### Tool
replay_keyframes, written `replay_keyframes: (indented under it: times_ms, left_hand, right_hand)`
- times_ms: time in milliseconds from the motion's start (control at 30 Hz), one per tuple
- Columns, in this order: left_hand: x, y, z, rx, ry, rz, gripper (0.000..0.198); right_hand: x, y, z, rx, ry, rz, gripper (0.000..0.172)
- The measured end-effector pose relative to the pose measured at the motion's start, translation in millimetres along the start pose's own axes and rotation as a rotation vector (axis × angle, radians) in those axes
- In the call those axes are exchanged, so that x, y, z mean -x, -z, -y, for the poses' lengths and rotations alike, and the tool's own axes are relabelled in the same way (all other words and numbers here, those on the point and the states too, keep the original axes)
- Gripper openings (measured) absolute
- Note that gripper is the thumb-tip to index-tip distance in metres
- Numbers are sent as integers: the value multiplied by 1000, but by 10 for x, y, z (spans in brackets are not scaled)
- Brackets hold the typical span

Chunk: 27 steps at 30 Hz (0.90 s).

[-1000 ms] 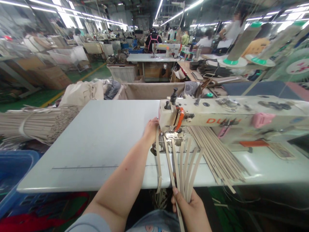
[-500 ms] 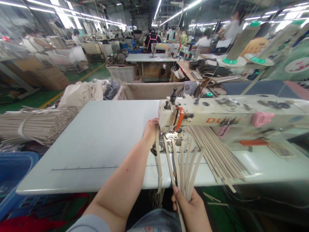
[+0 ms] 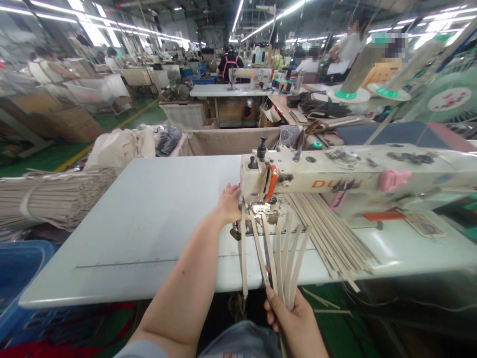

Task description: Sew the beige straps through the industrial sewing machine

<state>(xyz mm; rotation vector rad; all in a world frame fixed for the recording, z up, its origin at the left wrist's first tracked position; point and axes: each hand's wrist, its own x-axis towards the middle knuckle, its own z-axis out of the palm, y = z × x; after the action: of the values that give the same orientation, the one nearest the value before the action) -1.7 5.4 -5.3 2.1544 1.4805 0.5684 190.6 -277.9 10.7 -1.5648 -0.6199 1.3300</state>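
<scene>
My right hand (image 3: 288, 313) is closed on several narrow beige strips (image 3: 286, 263), which fan out upward over the table's front edge. One strip of these reaches up to the needle area of the sewing machine (image 3: 259, 174). My left hand (image 3: 230, 203) is beside the left side of the machine head, its fingertips partly hidden there; what they hold, if anything, cannot be made out. Just right of that hand, a single strip (image 3: 244, 253) hangs down across the table's front edge. Further right, a pile of loose strips (image 3: 331, 233) lies under the machine arm.
The white table (image 3: 149, 214) has a ruler line near its front. A tied bundle of strips (image 3: 55, 196) and a blue basket (image 3: 22, 273) are at the left. Behind the table is a fabric-lined bin (image 3: 231, 141). Several people work farther back.
My left hand has shifted slightly, with its thumb now showing below the machine head. The single strip hangs straighter. The whole view has moved a little; my right hand still grips its strips.
</scene>
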Motion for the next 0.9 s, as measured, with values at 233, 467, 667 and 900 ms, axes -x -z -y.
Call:
replay_keyframes:
  times_ms: [233, 467, 667, 900]
  left_hand:
    - [6, 42, -58, 30, -10, 10, 106]
    - [2, 37, -32, 29, -32, 23, 100]
    - [-11, 46, -28, 12, -53, 45, 99]
    - [-24, 31, -17, 8, -73, 44, 91]
  right_hand:
    - [17, 49, -23, -55, -9, -9, 81]
    - [98, 173, 127, -139, -120, 101, 70]
    - [70, 266, 5, -190, -242, 124, 66]
    - [-30, 293, -277, -154, -243, 103, 76]
